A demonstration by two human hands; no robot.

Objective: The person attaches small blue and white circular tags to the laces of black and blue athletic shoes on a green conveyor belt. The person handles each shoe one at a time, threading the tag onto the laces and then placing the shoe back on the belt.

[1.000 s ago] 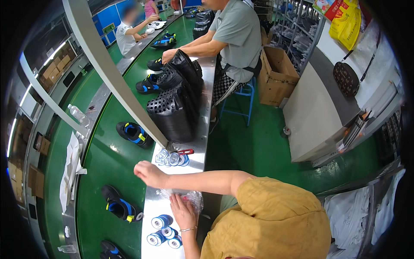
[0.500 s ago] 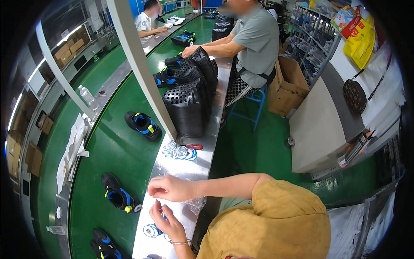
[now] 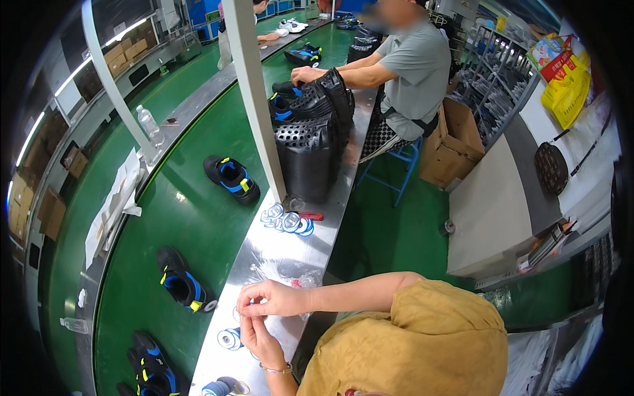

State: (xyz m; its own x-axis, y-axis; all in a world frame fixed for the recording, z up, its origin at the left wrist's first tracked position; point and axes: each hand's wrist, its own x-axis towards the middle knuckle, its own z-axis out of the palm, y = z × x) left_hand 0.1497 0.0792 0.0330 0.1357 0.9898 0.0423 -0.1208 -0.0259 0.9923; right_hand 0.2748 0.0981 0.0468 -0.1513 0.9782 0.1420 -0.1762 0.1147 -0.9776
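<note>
My right hand [image 3: 274,298] and my left hand [image 3: 259,340], with a bracelet at its wrist, meet fingertip to fingertip above a metal bench. Both pinch. A thin, pale loop-like thing seems to show at the fingertips, too small to name. Beside my left hand lies a round blue-and-white piece [image 3: 230,338], like a disc tag. Several similar discs [image 3: 288,222] are heaped farther along the bench. Crumpled clear plastic [image 3: 267,269] lies just beyond my right hand. A black-and-blue shoe [image 3: 178,280] with yellow-green tabs stands left of my hands on the green belt.
Another shoe [image 3: 231,179] stands farther up the belt, and more shoes [image 3: 153,366] are nearer. A white post [image 3: 254,99] rises beside stacked black perforated shoe-like pieces [image 3: 307,155]. A red cutter [image 3: 310,216] lies by the discs. A seated person [image 3: 413,72] works beyond.
My hands, apart before, have come together at the fingertips. The view has shifted, so the bench and post appear farther right. The far person at the belt has changed posture.
</note>
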